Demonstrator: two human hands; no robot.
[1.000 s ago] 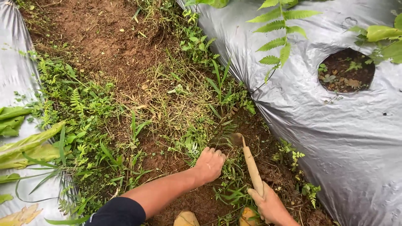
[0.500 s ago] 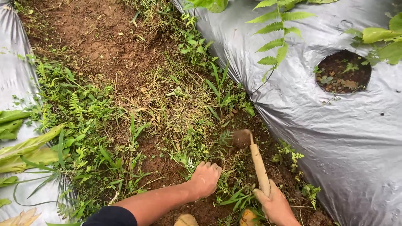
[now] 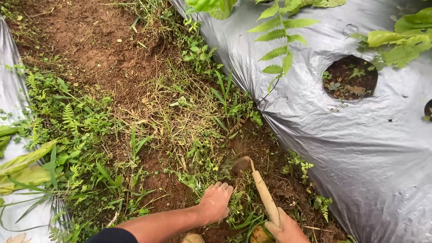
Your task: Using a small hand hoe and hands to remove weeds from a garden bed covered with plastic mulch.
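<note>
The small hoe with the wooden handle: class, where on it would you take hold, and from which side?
Take the hoe by the lower end of its wooden handle, coming from the near side, where the right hand already has its grip. The handle slants up and away to the soil-caked blade in the weeds, so the near end is free. The left hand rests on the ground beside it.

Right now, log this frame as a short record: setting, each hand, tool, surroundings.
Setting: soil furrow between two beds under silver plastic mulch
Left hand: palm down on weeds, fingers spread
Right hand: gripping the wooden handle
Tool: small hand hoe, blade in the soil
Surroundings: planting hole in the mulch, fern frond above it
</note>
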